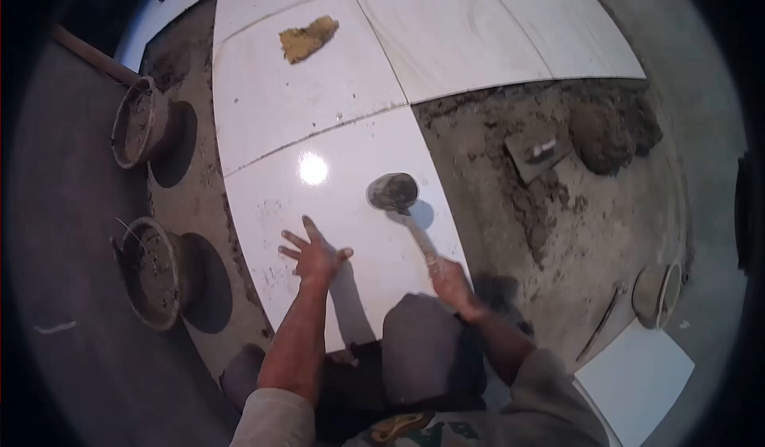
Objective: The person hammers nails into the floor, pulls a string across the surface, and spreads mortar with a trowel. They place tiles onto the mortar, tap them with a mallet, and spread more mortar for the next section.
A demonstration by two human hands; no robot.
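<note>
Fingers spread, my left hand [315, 260] is over the near white tile [358, 156], at its left-centre; whether it touches the surface I cannot tell. My right hand [451, 281] is wrapped round the pale handle of a mallet [393, 193] near the tile's right edge. The mallet's dark, round head is above the tile, with a shadow beside it. Small dirt marks dot the tile. Along its far edge a dirty joint separates it from another white tile [295, 100], which bears a yellow-brown sponge piece [308, 39].
Two mortar buckets [142, 124] [155, 276] stand at the left. Right of the tile lie rough mortar [602, 136] and a trowel [535, 154]. A small bucket [657, 296], a thin tool [602, 319] and loose white tiles [637, 379] are at the lower right.
</note>
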